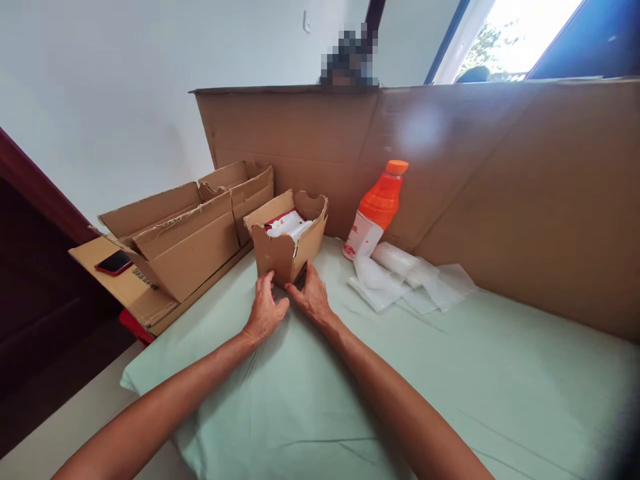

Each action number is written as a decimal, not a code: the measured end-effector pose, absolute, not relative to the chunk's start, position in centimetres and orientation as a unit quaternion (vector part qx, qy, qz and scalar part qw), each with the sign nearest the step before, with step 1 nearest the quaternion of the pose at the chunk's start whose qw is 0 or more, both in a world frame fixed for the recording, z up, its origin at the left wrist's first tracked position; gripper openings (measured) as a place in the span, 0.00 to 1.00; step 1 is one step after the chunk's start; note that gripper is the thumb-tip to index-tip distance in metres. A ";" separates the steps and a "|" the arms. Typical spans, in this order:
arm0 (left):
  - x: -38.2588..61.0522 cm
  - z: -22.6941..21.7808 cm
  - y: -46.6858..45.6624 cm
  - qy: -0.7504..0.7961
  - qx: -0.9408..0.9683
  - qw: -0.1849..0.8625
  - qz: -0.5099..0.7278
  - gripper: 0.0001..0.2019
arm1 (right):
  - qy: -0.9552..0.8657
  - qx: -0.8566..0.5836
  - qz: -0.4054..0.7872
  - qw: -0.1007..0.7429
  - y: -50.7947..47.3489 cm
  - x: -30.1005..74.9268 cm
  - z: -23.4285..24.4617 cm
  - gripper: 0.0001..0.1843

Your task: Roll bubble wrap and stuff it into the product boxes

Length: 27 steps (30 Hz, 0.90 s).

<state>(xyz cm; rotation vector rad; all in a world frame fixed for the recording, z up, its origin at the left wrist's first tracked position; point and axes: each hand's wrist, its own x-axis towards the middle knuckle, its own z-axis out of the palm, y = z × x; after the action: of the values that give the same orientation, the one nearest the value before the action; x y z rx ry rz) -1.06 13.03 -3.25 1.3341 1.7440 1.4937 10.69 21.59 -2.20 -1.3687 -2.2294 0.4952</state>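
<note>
A small open-topped cardboard box (275,257) stands on the pale green sheet (320,380), with white and red packets (289,225) inside it. At the lower left of its near end is my left hand (265,310), fingertips touching the cardboard and thumb held apart. My right hand (314,293) grips the near right corner, fingers along the side and thumb toward the front. The tips of the right fingers are partly hidden. To the right of the box, an orange-capped bottle (375,213) leans to one side.
Clear plastic bags (410,273) lie near the bottle. At left stands a longer divided cardboard box (195,247), with a phone (114,263) on its flap. A tall cardboard panel (500,200) runs along the back. Behind it, a person's head (349,60) shows, blurred out.
</note>
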 end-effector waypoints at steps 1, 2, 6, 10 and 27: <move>-1.5 -3.5 14.0 0.639 0.488 0.237 0.545 0.35 | -0.816 -0.504 0.174 0.225 22.3 10.1 -1.9 0.45; -1.9 -3.7 14.8 0.640 0.488 0.234 0.545 0.35 | -0.819 -0.504 0.169 0.216 22.8 9.6 -1.7 0.43; -3.7 -4.9 17.0 0.639 0.492 0.230 0.545 0.37 | -0.834 -0.490 0.161 0.193 24.3 7.8 -1.7 0.37; -5.7 -5.8 18.0 0.626 0.514 0.246 0.532 0.36 | -0.840 -0.504 0.121 0.160 25.2 6.0 -2.1 0.36; -6.4 -5.7 16.9 0.644 0.584 0.172 0.462 0.21 | -0.894 -0.435 0.046 0.100 21.3 8.0 -2.8 0.30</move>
<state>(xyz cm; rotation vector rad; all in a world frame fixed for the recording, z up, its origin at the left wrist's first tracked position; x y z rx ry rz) -6.35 16.94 -5.70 1.6580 1.8283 1.3118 8.00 21.26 -2.78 -1.2865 -2.6420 0.1347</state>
